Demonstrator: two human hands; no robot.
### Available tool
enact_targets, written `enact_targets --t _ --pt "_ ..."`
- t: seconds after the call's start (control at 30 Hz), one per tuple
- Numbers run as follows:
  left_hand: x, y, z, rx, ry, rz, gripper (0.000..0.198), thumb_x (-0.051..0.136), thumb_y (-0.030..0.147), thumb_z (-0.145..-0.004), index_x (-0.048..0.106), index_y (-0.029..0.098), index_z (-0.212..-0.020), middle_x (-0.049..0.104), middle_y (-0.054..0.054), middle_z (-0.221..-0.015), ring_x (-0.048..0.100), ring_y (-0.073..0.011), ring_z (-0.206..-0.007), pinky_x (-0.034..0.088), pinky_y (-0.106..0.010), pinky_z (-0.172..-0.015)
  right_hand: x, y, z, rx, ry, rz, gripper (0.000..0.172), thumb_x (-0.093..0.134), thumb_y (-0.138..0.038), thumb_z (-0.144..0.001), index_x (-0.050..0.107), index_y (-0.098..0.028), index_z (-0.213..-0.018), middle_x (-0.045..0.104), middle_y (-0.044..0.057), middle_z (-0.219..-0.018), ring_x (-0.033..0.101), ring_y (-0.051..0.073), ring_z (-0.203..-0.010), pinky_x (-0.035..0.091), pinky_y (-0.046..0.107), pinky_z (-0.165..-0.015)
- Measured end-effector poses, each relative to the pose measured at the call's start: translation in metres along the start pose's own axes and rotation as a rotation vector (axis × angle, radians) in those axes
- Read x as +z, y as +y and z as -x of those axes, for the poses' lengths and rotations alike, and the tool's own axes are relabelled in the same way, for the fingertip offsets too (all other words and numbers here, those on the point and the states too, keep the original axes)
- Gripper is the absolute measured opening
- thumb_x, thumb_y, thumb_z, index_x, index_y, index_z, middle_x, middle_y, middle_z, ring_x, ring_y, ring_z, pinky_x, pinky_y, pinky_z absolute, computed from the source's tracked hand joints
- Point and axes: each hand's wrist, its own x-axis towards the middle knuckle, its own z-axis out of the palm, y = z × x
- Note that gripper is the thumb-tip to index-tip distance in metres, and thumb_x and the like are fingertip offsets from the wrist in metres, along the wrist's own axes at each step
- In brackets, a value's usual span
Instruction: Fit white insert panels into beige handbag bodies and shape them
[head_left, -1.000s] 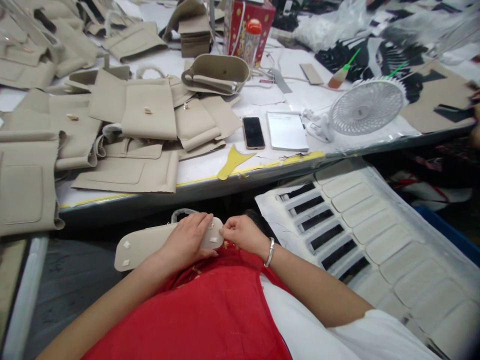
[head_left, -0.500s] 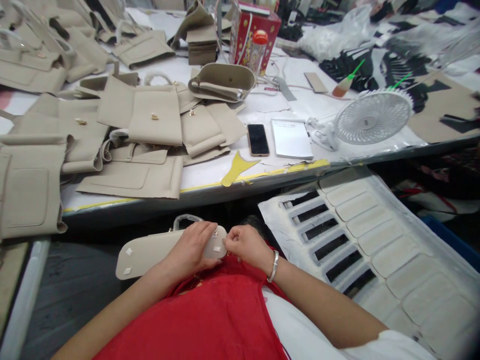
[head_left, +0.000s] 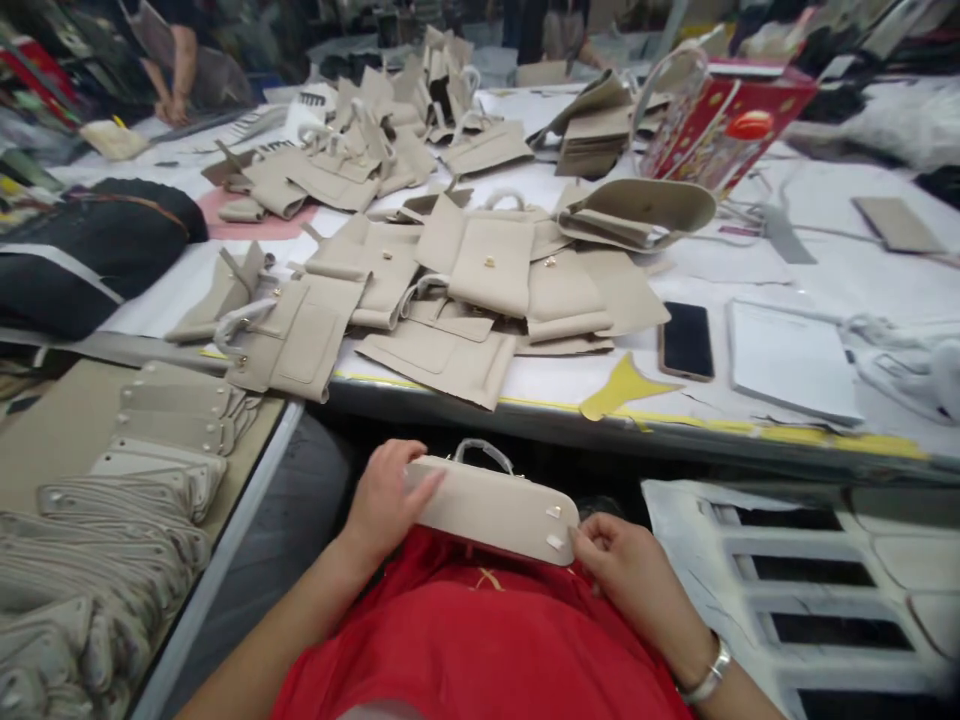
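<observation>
White worktable [head_left: 720, 270], far side, strewn with beige bag pieces [head_left: 480, 260]; a phone [head_left: 685, 340] lies to the right. Near, over the lap, the beige oval panel [head_left: 491, 510] lies almost level. The left hand [head_left: 386, 500] clasps its left end, fingers over the top; the right hand [head_left: 626, 575] pinches its right end.

Nearly everything's beige: the beige oblong leather panel [head_left: 491, 510] below the glossy black phone [head_left: 685, 340] has little white tabs, and the beige leather bag pieces [head_left: 487, 265] left of the phone match it. Just left of the phone there's a yellow curved template [head_left: 622, 388]. Lower-left of the phone, the red fabric apron [head_left: 480, 640] shows gold stitching.
</observation>
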Motion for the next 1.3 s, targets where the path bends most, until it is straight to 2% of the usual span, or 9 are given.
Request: enact_targets --t 0.03,0.07,0.17,0.23,0.4,0.5,0.7,1.1,1.3 --pt "-0.009 -0.017 0.004 -0.134 0.019 0.01 0.033 0.048 0.045 -0.082 0.056 0.015 -0.092 0.059 -0.008 -0.09 0.054 -0.0197 -0.083 0.044 -0.035 -0.077 0.0 -0.001 0.0 0.011 -0.003 -0.004 0.028 0.046 -0.041 -0.079 0.052 -0.019 -0.062 0.056 -0.003 -0.048 0.055 0.013 -0.041 0.037 0.022 -0.045" --pt "-0.017 -0.032 0.008 -0.24 -0.013 0.048 0.032 0.048 0.046 -0.081 0.056 0.016 -0.086 0.059 -0.005 -0.081 0.054 -0.0178 -0.074 0.045 -0.032 -0.07 0.0 -0.001 0.0 0.023 -0.005 -0.008 0.029 0.046 -0.042 -0.079 0.051 -0.02 -0.061 0.055 -0.004 -0.047 0.055 0.013 -0.041 0.037 0.022 -0.045" --pt "-0.026 -0.063 0.015 -0.387 -0.203 0.268 0.031 0.052 0.046 -0.077 0.056 0.016 -0.074 0.056 -0.001 -0.068 0.051 -0.0145 -0.063 0.041 -0.026 -0.059 0.001 -0.004 0.0 0.054 -0.005 -0.024 0.03 0.047 -0.044 -0.077 0.05 -0.02 -0.059 0.053 -0.004 -0.044 0.053 0.013 -0.04 0.036 0.022 -0.044" --pt "-0.025 -0.069 0.015 -0.419 -0.257 0.407 0.029 0.055 0.043 -0.075 0.055 0.015 -0.07 0.055 0.0 -0.064 0.05 -0.0127 -0.061 0.039 -0.023 -0.056 0.002 -0.005 0.0 0.063 -0.001 -0.025 0.031 0.048 -0.045 -0.077 0.05 -0.02 -0.058 0.054 -0.003 -0.044 0.053 0.013 -0.04 0.036 0.023 -0.044" --pt "-0.028 -0.067 0.01 -0.518 -0.309 0.672 0.029 0.058 0.043 -0.073 0.051 0.014 -0.068 0.044 0.005 -0.055 0.037 -0.0062 -0.047 0.027 -0.018 -0.043 0.004 -0.007 0.0 0.104 -0.006 -0.038 0.032 0.048 -0.048 -0.076 0.051 -0.021 -0.059 0.053 -0.002 -0.044 0.052 0.014 -0.041 0.037 0.024 -0.044" --pt "-0.03 -0.069 0.009 -0.519 -0.32 0.786 0.03 0.059 0.044 -0.073 0.051 0.015 -0.07 0.043 0.006 -0.054 0.036 -0.0054 -0.045 0.026 -0.017 -0.042 0.005 -0.009 0.0 0.127 0.009 -0.045 0.033 0.048 -0.051 -0.074 0.051 -0.021 -0.06 0.053 -0.001 -0.044 0.052 0.015 -0.041 0.037 0.024 -0.044" --pt "-0.021 -0.077 0.007 -0.521 -0.32 0.681 0.031 0.059 0.044 -0.072 0.051 0.014 -0.066 0.042 0.006 -0.051 0.034 -0.0056 -0.045 0.024 -0.017 -0.041 0.005 -0.017 0.001 0.175 0.008 -0.074 0.035 0.049 -0.053 -0.07 0.05 -0.021 -0.058 0.053 -0.001 -0.047 0.049 0.014 -0.039 0.036 0.024 -0.041" --pt "-0.017 -0.092 0.007 -0.52 -0.337 0.716 0.031 0.06 0.044 -0.07 0.056 0.014 -0.068 0.046 0.005 -0.049 0.039 -0.0062 -0.043 0.028 -0.017 -0.042 0.005 -0.029 0.0 0.24 -0.013 -0.115 0.037 0.05 -0.057 -0.064 0.05 -0.02 -0.056 0.052 0.0 -0.046 0.048 0.013 -0.038 0.035 0.024 -0.04" --pt "-0.015 -0.095 0.006 -0.525 -0.34 0.781 0.028 0.06 0.042 -0.07 0.055 0.014 -0.067 0.046 0.006 -0.048 0.039 -0.0059 -0.042 0.029 -0.017 -0.041 0.008 -0.022 0.0 0.276 -0.001 -0.117 0.037 0.051 -0.057 -0.066 0.051 -0.02 -0.059 0.054 0.0 -0.046 0.047 0.012 -0.038 0.032 0.022 -0.036"
